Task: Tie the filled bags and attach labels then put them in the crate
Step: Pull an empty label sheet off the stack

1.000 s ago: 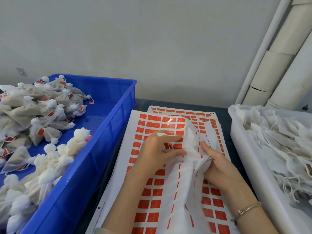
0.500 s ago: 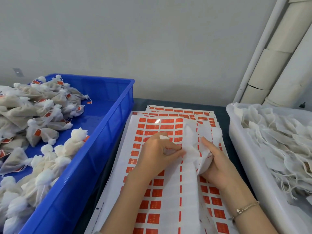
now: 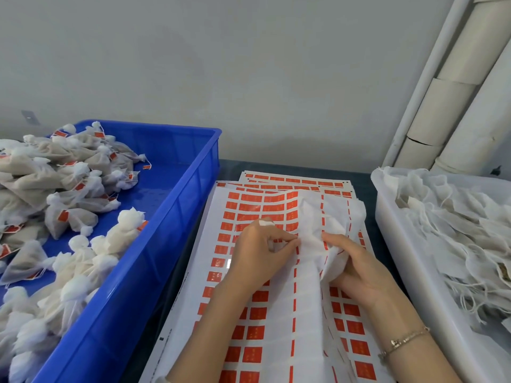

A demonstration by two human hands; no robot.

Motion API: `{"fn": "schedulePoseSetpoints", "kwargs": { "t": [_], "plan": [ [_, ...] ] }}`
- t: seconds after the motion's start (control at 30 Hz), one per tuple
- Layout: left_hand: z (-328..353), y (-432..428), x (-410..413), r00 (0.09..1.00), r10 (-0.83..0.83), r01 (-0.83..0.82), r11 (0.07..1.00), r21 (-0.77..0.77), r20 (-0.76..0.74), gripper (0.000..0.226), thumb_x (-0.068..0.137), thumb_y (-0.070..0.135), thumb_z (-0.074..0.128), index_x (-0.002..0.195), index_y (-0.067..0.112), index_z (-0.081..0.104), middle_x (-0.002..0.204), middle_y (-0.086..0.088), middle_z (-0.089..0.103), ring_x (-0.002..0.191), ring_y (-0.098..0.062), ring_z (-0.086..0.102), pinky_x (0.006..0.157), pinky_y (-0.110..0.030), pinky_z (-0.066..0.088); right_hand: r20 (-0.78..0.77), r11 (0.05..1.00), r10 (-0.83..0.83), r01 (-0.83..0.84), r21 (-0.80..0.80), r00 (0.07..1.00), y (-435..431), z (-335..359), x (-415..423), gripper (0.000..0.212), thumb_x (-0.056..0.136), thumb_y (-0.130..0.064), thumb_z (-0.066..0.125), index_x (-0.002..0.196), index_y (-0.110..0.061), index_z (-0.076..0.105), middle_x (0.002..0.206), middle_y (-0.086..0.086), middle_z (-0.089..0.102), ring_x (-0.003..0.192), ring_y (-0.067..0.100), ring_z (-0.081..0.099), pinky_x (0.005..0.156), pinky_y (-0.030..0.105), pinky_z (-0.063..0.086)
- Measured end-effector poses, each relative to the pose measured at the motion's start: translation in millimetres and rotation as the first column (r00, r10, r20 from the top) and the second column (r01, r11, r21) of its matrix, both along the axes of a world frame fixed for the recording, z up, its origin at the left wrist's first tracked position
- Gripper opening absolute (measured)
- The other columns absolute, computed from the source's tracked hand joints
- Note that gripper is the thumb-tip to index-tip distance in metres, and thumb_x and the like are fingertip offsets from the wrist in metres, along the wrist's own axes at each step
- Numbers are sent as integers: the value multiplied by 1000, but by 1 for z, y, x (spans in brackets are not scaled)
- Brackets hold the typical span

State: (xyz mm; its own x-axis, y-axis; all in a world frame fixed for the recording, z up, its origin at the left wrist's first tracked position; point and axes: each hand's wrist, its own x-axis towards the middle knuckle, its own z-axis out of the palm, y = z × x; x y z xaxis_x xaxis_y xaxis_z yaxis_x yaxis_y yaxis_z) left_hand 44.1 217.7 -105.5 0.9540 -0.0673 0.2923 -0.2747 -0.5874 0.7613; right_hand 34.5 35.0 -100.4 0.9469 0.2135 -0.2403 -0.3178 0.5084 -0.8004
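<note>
A rigid blue plastic crate (image 3: 154, 261) sits at the left, heaped with knotted, gauzy tied bags (image 3: 69, 189) that carry small red tags. At the right, a translucent white tub (image 3: 387, 217) holds limp untied bags (image 3: 442, 217) with loose strings. Between them lie glossy label sheets (image 3: 249, 352), gridded with red-orange rectangles. Over these, a crumpled white sheet (image 3: 312, 217) rises in a soft fold. The left hand (image 3: 260, 250) pinches its edge, fingers curled. The right hand (image 3: 359, 269) grips the bunched part and wears a thin bracelet (image 3: 406, 341). Compared with a second ago, the fingertips are closer together and the sheet is more bunched.
</note>
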Motion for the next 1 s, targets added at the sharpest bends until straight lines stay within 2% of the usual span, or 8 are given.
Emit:
{"fn": "schedulePoseSetpoints", "kwargs": {
  "t": [0.1,0.27,0.4,0.47,0.67,0.77,0.87,1.0],
  "plan": [
    [0,0,2,1000,6,-7,999,-47,-25,23,82,41,71,103,32,74,84,30,61,73,5,60,61,-3,46,9,1000,7,-6,-18,1000,-1,1,1,52,66,-18,75,112,-32,57,98,8,74,87,27,71,62,42,57],
    [1,0,6,996,42,-48,996,-70,-79,21,83,40,70,101,31,75,89,23,64,72,-4,61,58,0,43,-7,998,0,-1,-55,1000,-2,1,0,47,66,-19,75,107,-32,57,93,6,74,83,24,72,59,40,57],
    [4,4,4,997,41,-47,994,-97,-69,19,81,43,71,98,34,74,88,29,61,79,5,60,61,0,44,-7,998,3,-3,-59,1000,-4,0,0,52,62,-20,76,108,-33,56,93,6,74,84,25,72,60,40,57],
    [6,6,1,998,21,-27,994,-106,-54,22,77,46,74,97,37,74,90,32,60,84,8,59,62,-3,45,2,998,7,-7,-69,1000,-3,1,1,54,63,-21,75,111,-33,55,95,7,74,85,26,71,62,42,57],
    [9,8,-2,998,11,-16,995,-94,-57,35,73,52,74,105,38,71,105,22,65,81,-4,63,72,-13,51,40,1000,10,-9,-28,999,-1,3,-1,51,70,-18,71,115,-31,53,101,8,72,92,28,70,65,44,58],
    [9,7,-4,1000,3,-6,993,-117,-27,40,72,52,72,108,34,72,98,19,65,72,-2,58,67,-10,46,30,1000,-13,14,-17,999,1,2,-1,49,69,-19,71,112,-32,52,96,6,74,88,27,71,63,42,58],
    [8,6,-5,1000,-6,6,995,-97,-3,38,75,48,71,109,30,72,86,23,59,71,-1,57,63,-8,42,10,1000,-19,19,-14,1000,2,1,-1,47,69,-20,71,111,-32,52,95,5,74,88,26,71,64,43,58],
    [9,6,-4,999,-35,34,994,-104,-7,37,78,45,71,110,26,73,91,19,67,75,-1,61,68,-9,48,2,1000,-27,27,-14,1000,2,0,0,47,70,-19,71,111,-31,52,96,6,74,89,27,71,66,44,58]
  ]
}}
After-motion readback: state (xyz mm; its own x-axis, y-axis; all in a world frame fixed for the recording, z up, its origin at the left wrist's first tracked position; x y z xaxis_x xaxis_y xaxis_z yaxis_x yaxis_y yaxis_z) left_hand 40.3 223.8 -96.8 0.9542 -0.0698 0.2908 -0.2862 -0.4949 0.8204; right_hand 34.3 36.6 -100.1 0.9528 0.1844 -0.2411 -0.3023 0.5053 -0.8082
